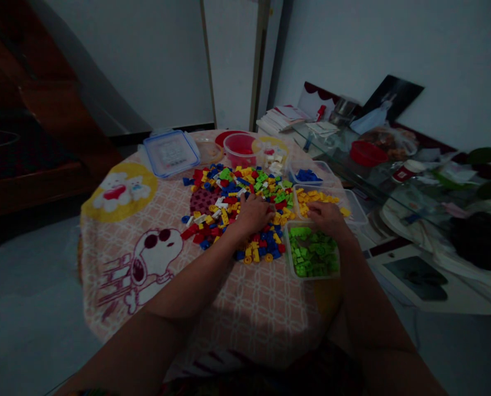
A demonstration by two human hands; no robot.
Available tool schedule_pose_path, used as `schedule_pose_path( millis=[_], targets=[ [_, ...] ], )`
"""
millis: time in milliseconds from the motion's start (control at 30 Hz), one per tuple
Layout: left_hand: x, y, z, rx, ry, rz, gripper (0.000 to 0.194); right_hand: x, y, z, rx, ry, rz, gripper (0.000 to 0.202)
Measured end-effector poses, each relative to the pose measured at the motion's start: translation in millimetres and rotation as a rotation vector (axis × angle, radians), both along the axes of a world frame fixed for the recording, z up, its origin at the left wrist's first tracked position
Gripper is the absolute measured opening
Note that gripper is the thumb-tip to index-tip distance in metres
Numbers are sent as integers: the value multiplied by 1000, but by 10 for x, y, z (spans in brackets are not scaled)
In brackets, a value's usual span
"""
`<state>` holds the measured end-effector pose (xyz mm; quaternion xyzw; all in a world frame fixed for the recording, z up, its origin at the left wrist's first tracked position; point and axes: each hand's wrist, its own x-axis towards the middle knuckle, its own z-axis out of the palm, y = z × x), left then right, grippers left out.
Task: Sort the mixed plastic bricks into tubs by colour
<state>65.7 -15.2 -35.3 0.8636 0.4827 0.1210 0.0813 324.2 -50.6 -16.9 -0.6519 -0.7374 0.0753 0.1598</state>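
Note:
A mixed pile of toy building bricks (229, 187) in red, blue, yellow, green and white lies across the table. My left hand (254, 213) rests on the middle of this pile with its fingers bent down; whatever its fingertips hold is hidden. Over the near edge of a clear box with yellow bricks (317, 196), my right hand (328, 219) has thumb and fingers drawn together. I cannot make out anything between them. Just below that hand stands a clear box of green bricks (311, 253). Behind the yellow ones, another clear box holds blue bricks (307, 175).
At the back are a pink-red tub (240, 148), a blue-rimmed lid (171, 154) and some white bricks (275, 165). A patterned cloth (237, 313) covers the round table. On the right, a glass-topped surface carries papers (284, 116), a red bowl (368, 153) and other clutter.

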Motion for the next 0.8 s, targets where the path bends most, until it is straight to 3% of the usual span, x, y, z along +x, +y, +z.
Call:
schedule_pose_path(
  millis=[233,467,667,733,800],
  targets=[
    [-100,7,99,-8,-83,-49,27,-6,-8,2,33,30,24,20],
    [5,-191,192,15,-384,-342,28,-9,-14,35,20,40,43,17],
    [214,-446,179,-81,-453,-578,29,12,-4,-2,26,46,62,20],
    [228,-444,136,-89,-466,-583,26,24,-3,-11,30,49,63,22],
    [213,-393,77,-66,-474,-503,25,38,-3,-16,52,69,49,23]
  ],
)
